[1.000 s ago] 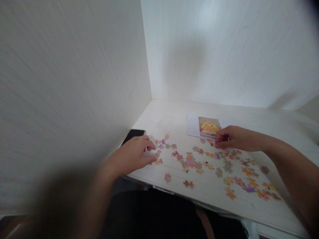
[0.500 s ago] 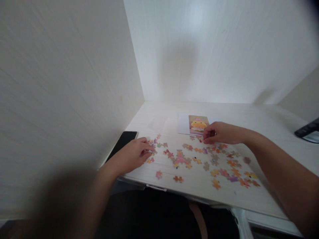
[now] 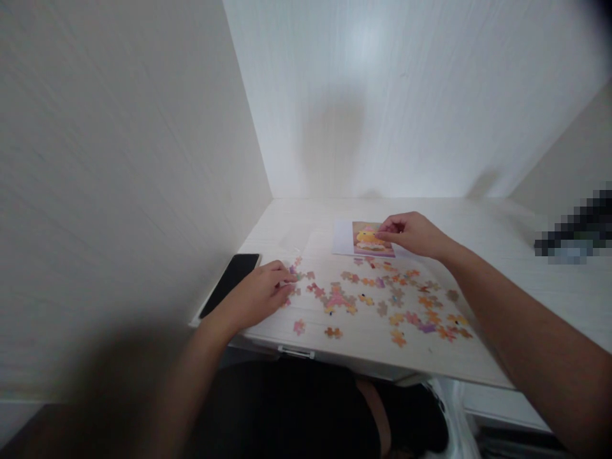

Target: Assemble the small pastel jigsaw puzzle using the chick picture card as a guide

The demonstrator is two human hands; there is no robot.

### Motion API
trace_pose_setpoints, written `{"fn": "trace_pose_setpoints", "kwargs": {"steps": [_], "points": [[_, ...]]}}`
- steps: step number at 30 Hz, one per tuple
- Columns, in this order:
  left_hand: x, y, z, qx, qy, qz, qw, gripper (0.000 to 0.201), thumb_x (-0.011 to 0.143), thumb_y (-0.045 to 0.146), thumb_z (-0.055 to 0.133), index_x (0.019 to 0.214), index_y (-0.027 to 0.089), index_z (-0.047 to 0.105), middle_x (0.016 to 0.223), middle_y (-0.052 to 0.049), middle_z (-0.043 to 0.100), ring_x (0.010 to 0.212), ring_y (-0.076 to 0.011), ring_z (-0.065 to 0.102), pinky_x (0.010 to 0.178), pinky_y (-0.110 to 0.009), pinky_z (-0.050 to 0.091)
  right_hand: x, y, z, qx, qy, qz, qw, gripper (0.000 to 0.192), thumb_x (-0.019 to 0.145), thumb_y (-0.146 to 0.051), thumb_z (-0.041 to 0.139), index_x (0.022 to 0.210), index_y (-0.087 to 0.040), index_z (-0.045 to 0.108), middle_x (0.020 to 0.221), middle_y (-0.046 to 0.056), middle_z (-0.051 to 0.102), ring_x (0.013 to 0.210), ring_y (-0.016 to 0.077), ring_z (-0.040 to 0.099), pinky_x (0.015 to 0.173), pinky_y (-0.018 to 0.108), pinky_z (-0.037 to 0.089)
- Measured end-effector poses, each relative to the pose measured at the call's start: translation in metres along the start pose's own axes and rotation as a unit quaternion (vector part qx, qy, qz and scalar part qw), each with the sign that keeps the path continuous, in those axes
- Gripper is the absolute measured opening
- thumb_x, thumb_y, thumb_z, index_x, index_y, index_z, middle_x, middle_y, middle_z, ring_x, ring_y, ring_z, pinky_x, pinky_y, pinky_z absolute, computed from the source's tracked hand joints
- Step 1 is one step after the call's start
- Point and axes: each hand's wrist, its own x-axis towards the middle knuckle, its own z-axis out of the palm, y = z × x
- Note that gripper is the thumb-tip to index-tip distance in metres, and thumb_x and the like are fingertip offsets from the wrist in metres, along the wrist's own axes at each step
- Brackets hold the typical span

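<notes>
My left hand (image 3: 268, 292) rests at the left of the loose jigsaw pieces, fingers stretched out and thumb apart. Its fingertips touch or hover over a small group of pieces, among them a green one (image 3: 299, 276). Over the right part of the picture card (image 3: 367, 245), which shows a yellow figure with a pink top, is my right hand (image 3: 411, 233). Its thumb and fingers come together in a pinch; whatever may be between them is too small to make out. Several joined pieces form a pink and yellow cluster (image 3: 337, 298) between the hands.
More puzzle pieces (image 3: 430, 322) lie scattered to the right, and a brown piece (image 3: 333, 332) sits near the front edge. A dark phone (image 3: 229, 284) lies beside my left forearm. White panels (image 3: 306, 127) close off the table's back and left. A drawer handle (image 3: 296, 352) is below the edge.
My right hand has moved up and away from the pieces to the picture card. The left hand stays by its group of pieces, shifted slightly. The whole view has shifted a little.
</notes>
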Motion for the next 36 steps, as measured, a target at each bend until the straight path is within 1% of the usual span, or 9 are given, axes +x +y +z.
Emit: {"fn": "trace_pose_setpoints", "kwargs": {"steps": [6,12,18,21,25,27,32,34,36], "points": [[0.009,0.016,0.013,0.025,0.021,0.009,0.999,0.03,0.094,0.032,0.052,0.117,0.023,0.068,0.108,-0.008,0.061,0.103,-0.0222,0.06,0.096,-0.036,0.045,-0.001,-0.004,0.003,-0.028,0.069,0.003,0.997,0.032,0.077,-0.049,0.067,0.078,-0.018,0.073,0.062,0.002,0.062,0.056,0.0131,0.049,0.053,0.028,0.033],[0.016,0.018,0.019,0.031,0.017,0.008,0.999,0.023,0.093,0.024,0.05,0.098,0.023,0.073,0.102,-0.007,0.061,0.1,-0.0215,0.06,0.09,-0.034,0.047,0.0,0.001,0.002,-0.005,0.113,0.006,0.994,0.028,0.077,-0.044,0.066,0.08,-0.018,0.073,0.065,0.002,0.064,0.058,0.0138,0.052,0.055,0.027,0.037],[0.016,0.015,0.02,0.001,0.043,-0.017,0.999,0.017,0.088,0.018,0.051,0.093,0.019,0.068,0.104,-0.008,0.062,0.102,-0.0224,0.06,0.09,-0.035,0.046,0.002,0.008,-0.009,-0.006,0.251,0.006,0.968,0.028,0.079,-0.044,0.063,0.077,-0.017,0.071,0.066,0.003,0.065,0.059,0.0145,0.053,0.058,0.029,0.039],[0.016,0.016,0.02,-0.005,0.047,-0.025,0.999,0.014,0.086,0.018,0.052,0.091,0.018,0.065,0.099,-0.007,0.064,0.093,-0.0211,0.061,0.084,-0.033,0.045,0.002,0.013,-0.011,0.01,0.282,0.016,0.959,0.029,0.078,-0.045,0.064,0.075,-0.017,0.07,0.066,0.004,0.065,0.058,0.0145,0.052,0.058,0.029,0.04],[0.017,0.02,0.017,-0.041,0.033,-0.059,0.997,0.014,0.087,0.02,0.053,0.084,0.019,0.067,0.08,-0.003,0.067,0.072,-0.017,0.06,0.068,-0.028,0.042,0.003,0.013,-0.01,0.018,0.28,0.023,0.959,0.027,0.077,-0.043,0.065,0.075,-0.017,0.07,0.065,0.003,0.065,0.057,0.0144,0.052,0.058,0.029,0.04],[0.017,0.023,0.014,-0.077,0.051,-0.07,0.993,0.015,0.087,0.024,0.055,0.084,0.019,0.068,0.077,-0.002,0.068,0.068,-0.0155,0.058,0.064,-0.027,0.041,0.003,0.011,-0.009,0.018,0.281,0.02,0.959,0.026,0.077,-0.042,0.065,0.075,-0.017,0.07,0.065,0.003,0.065,0.057,0.0144,0.053,0.058,0.029,0.04],[0.021,0.028,0.008,-0.203,0.148,-0.114,0.961,0.022,0.085,0.038,0.064,0.091,0.02,0.074,0.075,-0.003,0.071,0.064,-0.0151,0.058,0.06,-0.026,0.042,0.005,0.002,-0.007,0.066,0.28,0.012,0.958,0.026,0.076,-0.043,0.067,0.075,-0.017,0.07,0.068,0.004,0.067,0.06,0.015,0.056,0.06,0.03,0.042],[0.023,0.03,0.007,-0.291,0.178,-0.133,0.931,0.024,0.081,0.038,0.069,0.093,0.018,0.075,0.079,-0.005,0.073,0.069,-0.016,0.062,0.064,-0.027,0.046,0.005,-0.006,-0.003,0.107,0.268,0.008,0.958,0.026,0.076,-0.043,0.069,0.075,-0.017,0.07,0.069,0.004,0.068,0.061,0.0148,0.057,0.061,0.03,0.043],[0.024,0.034,0.008,-0.384,0.206,-0.153,0.887,0.027,0.078,0.038,0.073,0.096,0.017,0.075,0.086,-0.006,0.075,0.074,-0.016,0.064,0.067,-0.026,0.049,0.002,-0.019,0.003,0.162,0.231,0.0,0.959,0.027,0.075,-0.043,0.07,0.075,-0.016,0.069,0.07,0.004,0.068,0.062,0.0142,0.057,0.061,0.029,0.044]]}}
